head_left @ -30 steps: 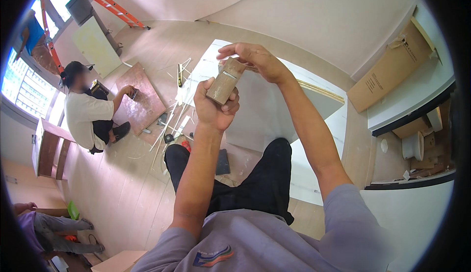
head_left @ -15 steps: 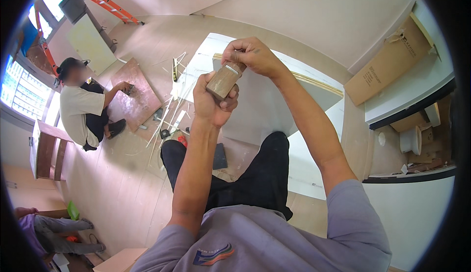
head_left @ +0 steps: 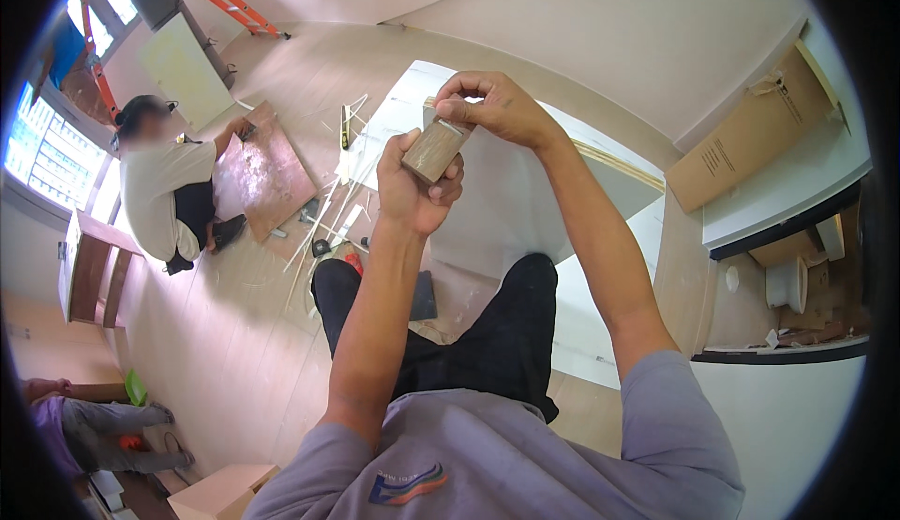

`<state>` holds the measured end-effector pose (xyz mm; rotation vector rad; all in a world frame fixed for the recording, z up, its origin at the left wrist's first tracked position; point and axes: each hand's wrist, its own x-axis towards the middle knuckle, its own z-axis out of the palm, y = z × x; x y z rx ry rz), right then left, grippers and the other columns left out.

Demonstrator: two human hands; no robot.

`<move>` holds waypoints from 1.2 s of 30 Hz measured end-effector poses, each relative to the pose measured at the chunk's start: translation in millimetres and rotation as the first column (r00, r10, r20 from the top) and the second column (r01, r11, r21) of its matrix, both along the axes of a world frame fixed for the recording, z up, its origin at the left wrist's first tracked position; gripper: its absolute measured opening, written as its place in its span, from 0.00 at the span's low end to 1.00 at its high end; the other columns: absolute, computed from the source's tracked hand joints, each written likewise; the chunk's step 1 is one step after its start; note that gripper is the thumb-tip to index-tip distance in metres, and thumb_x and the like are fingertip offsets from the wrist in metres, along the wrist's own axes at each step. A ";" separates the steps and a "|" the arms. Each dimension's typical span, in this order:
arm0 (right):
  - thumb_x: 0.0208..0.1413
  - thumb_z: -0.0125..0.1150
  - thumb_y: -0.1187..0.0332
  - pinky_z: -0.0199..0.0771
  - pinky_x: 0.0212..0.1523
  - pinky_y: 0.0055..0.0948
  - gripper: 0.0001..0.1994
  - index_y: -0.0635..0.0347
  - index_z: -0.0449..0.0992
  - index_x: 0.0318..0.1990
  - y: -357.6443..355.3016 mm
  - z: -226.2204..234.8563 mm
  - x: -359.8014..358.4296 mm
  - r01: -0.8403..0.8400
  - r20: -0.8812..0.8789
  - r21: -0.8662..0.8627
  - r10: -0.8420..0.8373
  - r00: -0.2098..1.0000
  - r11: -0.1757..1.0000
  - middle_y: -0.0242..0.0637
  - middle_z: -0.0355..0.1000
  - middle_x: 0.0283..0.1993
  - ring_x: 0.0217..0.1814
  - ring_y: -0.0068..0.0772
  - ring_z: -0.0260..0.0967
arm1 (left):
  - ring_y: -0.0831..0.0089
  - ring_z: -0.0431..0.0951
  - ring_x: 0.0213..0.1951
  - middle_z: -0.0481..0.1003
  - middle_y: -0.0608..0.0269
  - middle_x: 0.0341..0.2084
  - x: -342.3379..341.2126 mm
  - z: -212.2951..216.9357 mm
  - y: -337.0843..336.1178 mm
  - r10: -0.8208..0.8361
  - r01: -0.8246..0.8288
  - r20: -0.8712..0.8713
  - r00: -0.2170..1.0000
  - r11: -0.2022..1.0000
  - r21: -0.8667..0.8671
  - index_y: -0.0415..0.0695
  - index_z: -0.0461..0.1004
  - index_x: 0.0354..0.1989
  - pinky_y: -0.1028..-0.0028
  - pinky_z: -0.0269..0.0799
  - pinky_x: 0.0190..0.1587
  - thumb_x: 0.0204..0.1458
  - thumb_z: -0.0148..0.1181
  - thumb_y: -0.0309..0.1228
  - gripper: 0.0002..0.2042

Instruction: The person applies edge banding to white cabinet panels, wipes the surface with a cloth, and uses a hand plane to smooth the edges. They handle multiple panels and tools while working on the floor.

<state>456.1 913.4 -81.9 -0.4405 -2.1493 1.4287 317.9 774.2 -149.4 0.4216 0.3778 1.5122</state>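
In my left hand [head_left: 410,192] is a small brown wooden block with a thin metal strip across it, which looks like a hand plane [head_left: 429,156]. The fingers and thumb wrap around its sides, and its near end tilts down toward me. My right hand [head_left: 502,112] is closed at the block's far end, thumb and fingers pinched by the metal strip. Exactly what those fingertips grip is hidden. Below both hands lies a grey panel [head_left: 511,215] with a layered pale edge, on top of a white marble-patterned sheet [head_left: 586,337].
A co-worker [head_left: 155,182] squats at left, one hand on a reddish-brown board [head_left: 267,164]. Thin offcut strips [head_left: 323,225] and a tape measure [head_left: 322,247] litter the floor. A cardboard box [head_left: 750,140] leans at right; an orange ladder [head_left: 220,4] stands far left. Another person [head_left: 108,426] is lower left.
The view has shifted slightly, so the room sits a little further right. Both hands keep hold of the plane with nearly the same grip. The squatting co-worker's arm has reached further across the board.
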 end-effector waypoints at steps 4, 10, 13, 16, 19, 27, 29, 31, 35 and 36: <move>0.60 0.73 0.58 0.77 0.49 0.31 0.13 0.58 0.85 0.42 5.9 -4.1 -1.0 -0.071 0.042 -0.014 0.072 0.997 0.997 0.31 0.80 0.42 0.46 0.25 0.75 | 0.79 0.64 0.15 0.73 0.55 0.23 -3.8 -9.6 0.9 -0.003 0.003 -0.023 1.000 1.000 -0.001 0.36 0.74 0.49 0.80 0.57 0.15 0.61 0.50 0.51 0.26; 0.61 0.69 0.66 0.76 0.53 0.31 0.11 0.57 0.85 0.49 12.1 1.4 3.6 -0.217 0.103 -0.079 0.225 0.969 0.973 0.30 0.81 0.45 0.49 0.26 0.75 | 0.79 0.63 0.15 0.72 0.54 0.24 -1.0 -21.5 2.0 -0.026 0.025 0.050 0.998 1.000 0.019 0.35 0.74 0.50 0.81 0.57 0.16 0.61 0.51 0.50 0.26; 0.61 0.67 0.65 0.73 0.60 0.33 0.16 0.56 0.84 0.56 11.0 1.1 1.0 -0.265 0.039 -0.114 0.271 0.962 0.958 0.33 0.80 0.50 0.57 0.30 0.74 | 0.78 0.63 0.16 0.72 0.53 0.25 -3.8 -23.6 1.5 -0.026 0.021 0.079 0.997 0.998 0.066 0.35 0.73 0.53 0.80 0.59 0.17 0.61 0.51 0.50 0.27; 0.60 0.69 0.58 0.69 0.66 0.34 0.24 0.54 0.80 0.62 15.8 -1.0 3.7 -0.312 -0.017 -0.132 0.313 0.950 0.941 0.36 0.78 0.55 0.63 0.33 0.72 | 0.77 0.64 0.17 0.73 0.53 0.26 -4.4 -22.5 3.9 -0.030 0.019 0.096 0.995 0.993 0.116 0.34 0.72 0.55 0.80 0.60 0.18 0.60 0.52 0.51 0.29; 0.60 0.69 0.49 0.68 0.68 0.35 0.29 0.56 0.78 0.64 16.0 -1.0 6.8 -0.265 -0.122 -0.208 0.244 0.962 0.942 0.37 0.76 0.57 0.64 0.33 0.71 | 0.76 0.65 0.17 0.73 0.53 0.27 -8.5 -16.6 8.5 -0.011 -0.003 0.102 0.995 0.990 0.144 0.34 0.71 0.56 0.79 0.60 0.18 0.60 0.52 0.51 0.29; 0.66 0.64 0.46 0.71 0.50 0.26 0.23 0.59 0.80 0.50 7.9 -3.3 0.2 -0.057 0.041 -0.099 0.062 0.997 0.993 0.31 0.77 0.42 0.46 0.23 0.71 | 0.74 0.68 0.17 0.77 0.50 0.28 -13.0 -6.5 11.8 0.028 -0.019 -0.084 0.996 0.994 0.105 0.38 0.75 0.48 0.78 0.61 0.17 0.66 0.49 0.48 0.22; 0.66 0.64 0.47 0.70 0.43 0.23 0.21 0.58 0.80 0.46 5.8 -2.7 1.3 0.037 0.034 -0.133 -0.033 0.999 0.990 0.28 0.74 0.38 0.40 0.19 0.68 | 0.73 0.70 0.17 0.78 0.51 0.29 -13.2 4.4 14.5 0.117 -0.125 -0.232 0.966 0.992 -0.020 0.38 0.75 0.47 0.78 0.62 0.17 0.68 0.47 0.49 0.23; 0.66 0.65 0.47 0.67 0.37 0.21 0.21 0.58 0.80 0.42 1.8 -2.3 -0.6 0.164 0.012 -0.214 -0.165 0.986 0.963 0.25 0.72 0.34 0.35 0.16 0.65 | 0.73 0.71 0.18 0.78 0.54 0.31 -22.1 12.9 12.2 0.215 -0.260 -0.427 0.878 0.964 -0.050 0.37 0.74 0.51 0.78 0.63 0.17 0.70 0.43 0.54 0.28; 0.65 0.65 0.46 0.63 0.32 0.21 0.21 0.59 0.79 0.41 0.3 -1.3 -4.1 0.217 0.060 -0.083 -0.212 0.975 0.973 0.25 0.70 0.33 0.32 0.15 0.62 | 0.76 0.73 0.18 0.77 0.60 0.30 -21.8 19.0 7.9 0.228 -0.313 -0.639 0.734 0.950 -0.020 0.35 0.75 0.51 0.81 0.62 0.17 0.70 0.50 0.53 0.27; 0.65 0.66 0.46 0.62 0.32 0.21 0.21 0.59 0.79 0.41 1.5 -2.7 -3.0 0.216 0.048 -0.092 -0.213 0.976 0.972 0.25 0.70 0.32 0.32 0.16 0.62 | 0.76 0.72 0.18 0.76 0.61 0.30 -18.6 16.6 10.0 0.226 -0.325 -0.691 0.687 0.946 -0.014 0.35 0.75 0.51 0.81 0.62 0.17 0.70 0.53 0.52 0.26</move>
